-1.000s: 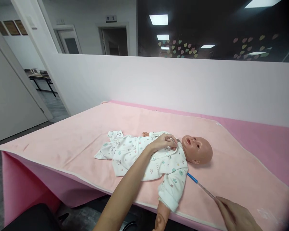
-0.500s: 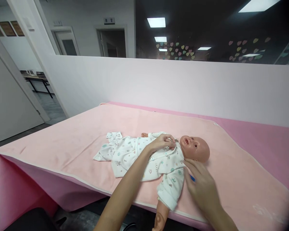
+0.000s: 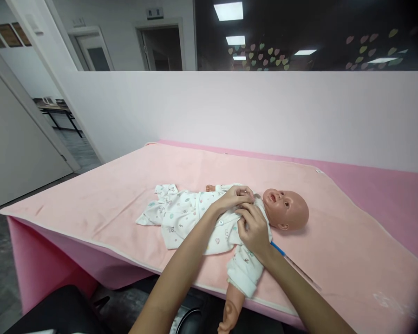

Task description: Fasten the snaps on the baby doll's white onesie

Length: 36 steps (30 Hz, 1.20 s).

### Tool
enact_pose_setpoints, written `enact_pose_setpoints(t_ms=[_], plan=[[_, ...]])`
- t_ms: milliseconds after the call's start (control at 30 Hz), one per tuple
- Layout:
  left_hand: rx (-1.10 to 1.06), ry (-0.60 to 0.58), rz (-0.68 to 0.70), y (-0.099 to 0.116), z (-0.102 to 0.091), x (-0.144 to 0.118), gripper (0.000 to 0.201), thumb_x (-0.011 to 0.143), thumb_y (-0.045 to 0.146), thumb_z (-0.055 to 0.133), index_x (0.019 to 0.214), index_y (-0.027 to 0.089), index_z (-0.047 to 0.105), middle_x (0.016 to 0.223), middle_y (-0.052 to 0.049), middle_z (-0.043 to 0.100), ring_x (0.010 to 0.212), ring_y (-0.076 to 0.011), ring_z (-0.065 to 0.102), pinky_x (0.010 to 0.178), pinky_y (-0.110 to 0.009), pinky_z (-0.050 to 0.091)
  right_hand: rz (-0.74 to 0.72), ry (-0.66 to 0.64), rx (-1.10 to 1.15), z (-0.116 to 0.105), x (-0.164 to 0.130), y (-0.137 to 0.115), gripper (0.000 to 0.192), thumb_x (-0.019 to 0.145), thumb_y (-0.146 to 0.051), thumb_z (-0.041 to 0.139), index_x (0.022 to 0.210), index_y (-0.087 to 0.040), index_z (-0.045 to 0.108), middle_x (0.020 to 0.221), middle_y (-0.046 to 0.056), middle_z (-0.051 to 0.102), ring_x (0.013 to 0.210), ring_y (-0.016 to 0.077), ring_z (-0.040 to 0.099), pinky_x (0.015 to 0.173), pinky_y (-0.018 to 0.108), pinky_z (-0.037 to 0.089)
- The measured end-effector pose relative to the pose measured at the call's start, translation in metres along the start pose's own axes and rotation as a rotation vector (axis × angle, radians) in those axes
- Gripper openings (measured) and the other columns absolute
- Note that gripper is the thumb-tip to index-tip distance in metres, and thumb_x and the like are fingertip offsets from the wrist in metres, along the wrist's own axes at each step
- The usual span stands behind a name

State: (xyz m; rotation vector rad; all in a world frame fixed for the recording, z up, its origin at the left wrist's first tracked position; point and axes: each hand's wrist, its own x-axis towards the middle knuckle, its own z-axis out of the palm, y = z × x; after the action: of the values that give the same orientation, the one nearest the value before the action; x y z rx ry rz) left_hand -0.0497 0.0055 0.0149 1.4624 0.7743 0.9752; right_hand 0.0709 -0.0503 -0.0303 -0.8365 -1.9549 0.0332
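Right hand now beside left hand, fingers of both pinching printed white baby garment; blue-capped thin thermometer released on pink-covered bench.

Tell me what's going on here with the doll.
A person has both hands on a baby doll lying face up on a pink blanket. The left hand and right hand meet at the collar of the doll's white printed suit, pinching the cloth near the neck. A thin blue-tipped stick, maybe a thermometer, lies on the blanket beside the doll's near arm, partly hidden by the right forearm.
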Motion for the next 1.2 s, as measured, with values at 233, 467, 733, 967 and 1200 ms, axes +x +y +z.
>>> enact_pose_setpoints(t_ms=[233,467,733,967,1200], plan=[[-0.052,-0.018,-0.004,0.003,-0.004,-0.002,0.015,0.066,0.02,0.056,0.078,0.011,0.06,0.059,0.0,0.054,0.046,-0.0051,0.036,0.046,-0.02,0.022,-0.03,0.109,0.103,0.0,-0.002,0.007,0.031,0.073,-0.002,0.04,0.083,-0.02,0.063,0.098,0.006,0.059,0.092,0.0173,0.054,0.081,0.033,0.046],[-0.031,-0.044,-0.01,0.001,-0.006,-0.002,0.014,0.061,0.016,0.05,0.074,0.012,0.056,0.054,0.002,0.05,0.047,-0.0065,0.037,0.048,-0.019,0.024,-0.168,0.154,0.149,0.005,-0.003,0.014,0.03,0.07,0.001,0.042,0.08,-0.02,0.061,0.094,0.005,0.057,0.082,0.0156,0.053,0.075,0.033,0.047],[-0.025,-0.072,-0.011,0.002,-0.005,-0.003,0.014,0.058,0.011,0.046,0.071,0.013,0.05,0.057,0.001,0.053,0.051,-0.0075,0.041,0.049,-0.019,0.024,-0.034,0.167,0.068,0.007,-0.004,0.011,0.022,0.069,0.0,0.042,0.072,-0.018,0.055,0.074,0.003,0.049,0.075,0.0159,0.048,0.069,0.031,0.042],[-0.077,-0.058,-0.036,0.0,-0.006,-0.003,0.015,0.054,0.01,0.045,0.069,0.015,0.044,0.056,0.001,0.053,0.048,-0.0077,0.041,0.047,-0.019,0.024,-0.029,0.169,-0.02,0.003,-0.003,0.011,0.021,0.069,-0.003,0.043,0.078,-0.017,0.055,0.074,0.004,0.051,0.074,0.0165,0.047,0.067,0.029,0.041],[-0.063,-0.04,-0.009,-0.003,-0.008,0.0,0.013,0.054,0.01,0.047,0.066,0.014,0.046,0.053,0.002,0.051,0.052,-0.0088,0.046,0.048,-0.018,0.026,-0.105,0.005,-0.104,-0.002,-0.001,0.009,0.026,0.067,-0.006,0.044,0.086,-0.017,0.059,0.074,0.004,0.056,0.074,0.0168,0.051,0.065,0.027,0.039]])
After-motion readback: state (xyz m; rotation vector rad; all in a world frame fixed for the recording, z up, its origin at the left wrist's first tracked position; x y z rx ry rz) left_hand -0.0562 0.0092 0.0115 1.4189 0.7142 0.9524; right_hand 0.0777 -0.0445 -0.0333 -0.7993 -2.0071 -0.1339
